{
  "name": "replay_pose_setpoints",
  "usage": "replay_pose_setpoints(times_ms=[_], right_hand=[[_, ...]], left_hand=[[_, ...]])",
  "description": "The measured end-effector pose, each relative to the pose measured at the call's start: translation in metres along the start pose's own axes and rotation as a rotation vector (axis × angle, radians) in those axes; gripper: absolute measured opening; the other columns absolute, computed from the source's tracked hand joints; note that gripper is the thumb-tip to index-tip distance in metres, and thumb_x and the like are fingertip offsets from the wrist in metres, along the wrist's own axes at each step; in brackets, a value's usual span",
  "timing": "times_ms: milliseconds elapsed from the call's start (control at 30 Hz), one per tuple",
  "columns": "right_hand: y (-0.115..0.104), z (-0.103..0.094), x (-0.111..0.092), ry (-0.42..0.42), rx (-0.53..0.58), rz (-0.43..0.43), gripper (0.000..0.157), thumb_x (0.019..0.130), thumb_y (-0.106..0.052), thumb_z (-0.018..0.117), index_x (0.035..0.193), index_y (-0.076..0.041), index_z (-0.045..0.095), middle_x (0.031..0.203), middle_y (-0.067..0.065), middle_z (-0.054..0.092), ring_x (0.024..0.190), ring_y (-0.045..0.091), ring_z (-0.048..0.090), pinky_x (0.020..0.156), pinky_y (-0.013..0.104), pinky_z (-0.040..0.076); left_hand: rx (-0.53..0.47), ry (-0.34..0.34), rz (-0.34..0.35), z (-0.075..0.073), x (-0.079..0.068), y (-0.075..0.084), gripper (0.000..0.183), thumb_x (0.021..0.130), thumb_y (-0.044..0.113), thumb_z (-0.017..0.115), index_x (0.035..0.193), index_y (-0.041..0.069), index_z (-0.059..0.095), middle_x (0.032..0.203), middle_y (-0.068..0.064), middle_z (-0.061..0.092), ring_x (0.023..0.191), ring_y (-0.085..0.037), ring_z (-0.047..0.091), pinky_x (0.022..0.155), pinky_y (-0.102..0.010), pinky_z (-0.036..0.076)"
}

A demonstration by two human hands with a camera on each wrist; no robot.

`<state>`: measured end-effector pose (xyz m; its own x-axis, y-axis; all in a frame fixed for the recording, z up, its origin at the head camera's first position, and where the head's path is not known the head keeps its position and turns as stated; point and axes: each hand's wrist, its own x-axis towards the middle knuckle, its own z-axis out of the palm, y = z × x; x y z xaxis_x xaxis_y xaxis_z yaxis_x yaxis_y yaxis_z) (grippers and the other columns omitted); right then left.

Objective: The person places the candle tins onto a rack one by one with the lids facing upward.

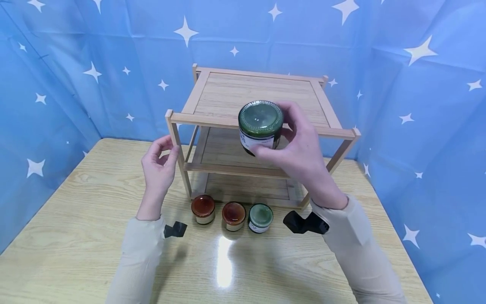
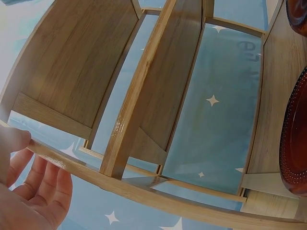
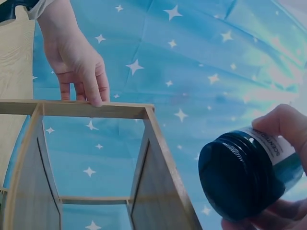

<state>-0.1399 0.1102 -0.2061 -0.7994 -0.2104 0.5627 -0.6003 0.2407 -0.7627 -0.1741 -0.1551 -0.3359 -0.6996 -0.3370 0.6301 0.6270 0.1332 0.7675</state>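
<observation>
While the surface (image 1: 76, 236) carries the wooden rack (image 1: 228, 90), your left hand (image 1: 159, 162) pinches its front-left post (image 1: 185, 177), probably for steadiness; your right hand (image 1: 301, 145) grips the green jar (image 1: 260, 120) round its side before the upper tiers, presumably leaving both ends free.

Left forearm (image 1: 140, 253) and right forearm (image 1: 358, 245) stretched forward, left hand (image 1: 160, 162) raised with thumb and fingers in a pinch, right hand (image 1: 301, 145) higher, angled inward, thumb and fingers curved in a grip
</observation>
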Motion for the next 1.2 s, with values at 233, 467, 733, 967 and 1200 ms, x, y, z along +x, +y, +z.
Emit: replay_pose_setpoints(times_ms=[233,467,733,967,1200], right_hand=[[-0.009,0.007,0.017,-0.019,0.002,-0.013,0.06,0.067,0.0,0.079,0.122,-0.002,0.055,0.112,0.001,0.059,0.101,0.015,0.054,0.083,0.033,0.052],[-0.014,0.013,0.031,-0.036,-0.006,0.002,0.057,0.07,-0.006,0.078,0.123,-0.007,0.057,0.112,0.0,0.06,0.102,0.014,0.052,0.086,0.038,0.05],[-0.015,0.021,0.047,-0.065,0.0,-0.016,0.059,0.072,-0.007,0.076,0.127,-0.008,0.058,0.114,0.004,0.062,0.103,0.015,0.056,0.079,0.036,0.052],[-0.011,0.031,0.061,-0.082,-0.026,0.015,0.059,0.074,-0.011,0.078,0.127,-0.005,0.055,0.112,0.006,0.062,0.098,0.017,0.055,0.079,0.033,0.05],[-0.01,0.037,0.072,-0.069,-0.033,0.059,0.056,0.074,-0.013,0.08,0.124,-0.005,0.056,0.11,0.006,0.062,0.096,0.018,0.055,0.077,0.031,0.052]], left_hand=[[-0.002,0.002,-0.002,-0.001,0.0,-0.001,0.022,0.089,-0.008,0.06,0.108,-0.018,0.059,0.087,-0.008,0.062,0.085,-0.01,0.059,0.068,-0.016,0.052],[-0.004,0.004,-0.006,0.0,0.0,-0.002,0.021,0.088,-0.01,0.058,0.108,-0.017,0.059,0.087,-0.009,0.062,0.085,-0.009,0.059,0.07,-0.016,0.053],[-0.005,0.003,-0.004,-0.001,0.001,-0.002,0.022,0.089,-0.006,0.06,0.108,-0.018,0.059,0.087,-0.007,0.061,0.085,-0.01,0.059,0.07,-0.016,0.052],[-0.005,-0.004,0.005,-0.002,0.001,-0.001,0.022,0.089,-0.007,0.06,0.109,-0.017,0.059,0.088,-0.01,0.062,0.085,-0.01,0.059,0.071,-0.017,0.053],[-0.008,-0.015,0.007,-0.002,0.0,0.0,0.023,0.089,-0.008,0.059,0.11,-0.018,0.058,0.09,-0.011,0.061,0.086,-0.01,0.058,0.073,-0.017,0.053]])
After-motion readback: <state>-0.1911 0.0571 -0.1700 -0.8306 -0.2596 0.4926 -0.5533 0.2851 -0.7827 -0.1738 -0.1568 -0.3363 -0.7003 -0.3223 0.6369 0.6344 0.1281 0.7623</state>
